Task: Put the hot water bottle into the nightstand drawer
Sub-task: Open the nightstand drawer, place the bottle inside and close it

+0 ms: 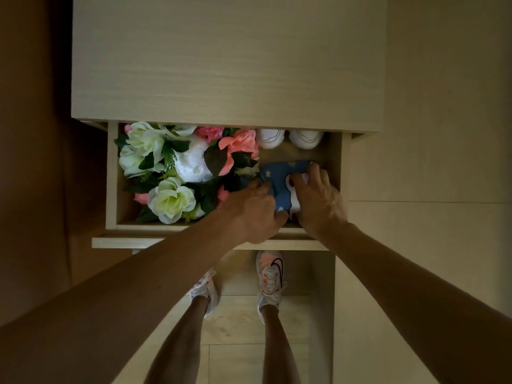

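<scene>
The hot water bottle (281, 177), in a blue cover with pale stars and a white figure, lies in the right half of the pulled-out nightstand drawer (111, 178). My left hand (253, 210) rests on its left side with fingers curled over the edge. My right hand (318, 199) presses on its right side, fingers spread across the cover. Both hands hide much of the bottle's near part.
A bunch of white and pink artificial flowers (177, 169) fills the drawer's left half. Two white shoes (288, 138) sit at the drawer's back right. The nightstand top (227, 59) overhangs the drawer's rear. My feet in sneakers (270, 278) stand on the wooden floor below.
</scene>
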The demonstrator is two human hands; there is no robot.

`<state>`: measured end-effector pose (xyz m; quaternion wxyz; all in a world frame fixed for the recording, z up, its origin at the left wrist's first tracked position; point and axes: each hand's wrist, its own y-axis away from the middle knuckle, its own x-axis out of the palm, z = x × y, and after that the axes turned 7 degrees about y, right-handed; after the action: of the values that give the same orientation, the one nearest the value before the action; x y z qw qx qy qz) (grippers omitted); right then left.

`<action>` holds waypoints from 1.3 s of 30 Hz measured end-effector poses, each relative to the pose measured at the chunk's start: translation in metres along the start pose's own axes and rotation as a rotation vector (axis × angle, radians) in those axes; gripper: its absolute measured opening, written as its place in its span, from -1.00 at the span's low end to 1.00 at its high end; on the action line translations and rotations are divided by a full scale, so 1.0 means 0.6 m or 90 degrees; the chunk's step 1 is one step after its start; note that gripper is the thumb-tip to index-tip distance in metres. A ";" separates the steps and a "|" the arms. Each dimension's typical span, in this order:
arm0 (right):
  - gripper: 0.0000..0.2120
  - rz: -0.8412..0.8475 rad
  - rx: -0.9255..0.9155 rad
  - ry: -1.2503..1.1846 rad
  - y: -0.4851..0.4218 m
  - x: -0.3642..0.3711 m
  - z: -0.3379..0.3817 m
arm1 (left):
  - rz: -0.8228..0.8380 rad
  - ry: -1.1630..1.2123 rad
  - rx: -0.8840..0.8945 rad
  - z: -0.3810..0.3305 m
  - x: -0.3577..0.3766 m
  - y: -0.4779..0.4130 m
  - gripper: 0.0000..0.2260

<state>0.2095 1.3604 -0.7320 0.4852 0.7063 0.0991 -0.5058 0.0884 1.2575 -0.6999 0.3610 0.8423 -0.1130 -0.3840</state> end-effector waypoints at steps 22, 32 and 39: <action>-0.52 0.081 0.323 -1.083 0.241 0.033 0.163 | -0.242 0.733 -0.440 0.095 0.130 0.245 -0.45; -0.56 0.082 0.342 -1.081 0.185 0.010 0.140 | -0.327 1.024 -0.419 0.116 0.083 0.204 -0.86; -0.33 0.077 0.333 -1.090 0.129 -0.026 0.122 | -0.394 1.078 -0.353 0.103 0.013 0.163 -0.54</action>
<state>0.2062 1.2690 -0.6753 0.2423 0.1793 -0.4524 -0.8394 0.0572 1.1517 -0.6637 0.3924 0.7180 0.5109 0.2636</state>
